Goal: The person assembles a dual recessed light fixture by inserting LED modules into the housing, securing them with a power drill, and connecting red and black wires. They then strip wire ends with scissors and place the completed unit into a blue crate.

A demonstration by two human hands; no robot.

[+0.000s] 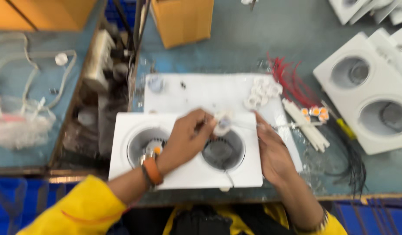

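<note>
**Two hands over a twin-hole white housing**

Nearest the camera, at the bottom edge, yellow sleeves [81,209] frame the view. The left hand [183,139], with an orange wristband [152,170], reaches over the white housing [185,172] at lower centre; its fingers are pinched together on a small white ring part [222,124], held just above the housing's right hole. The picture is blurred, so the part's details cannot be told. The right hand [273,152] lies at the housing's right edge, fingers closed on a thin white wire [292,125] that runs off to the right.

At far left lies a clear plastic bag [20,124]. Behind the housing sits a white tray [209,93] with a heap of white rings [263,93] at its right end. Right of it lie red wires [288,78], white tubes [306,126] and black wires [353,163]. More white housings [371,93] fill the upper right.
</note>
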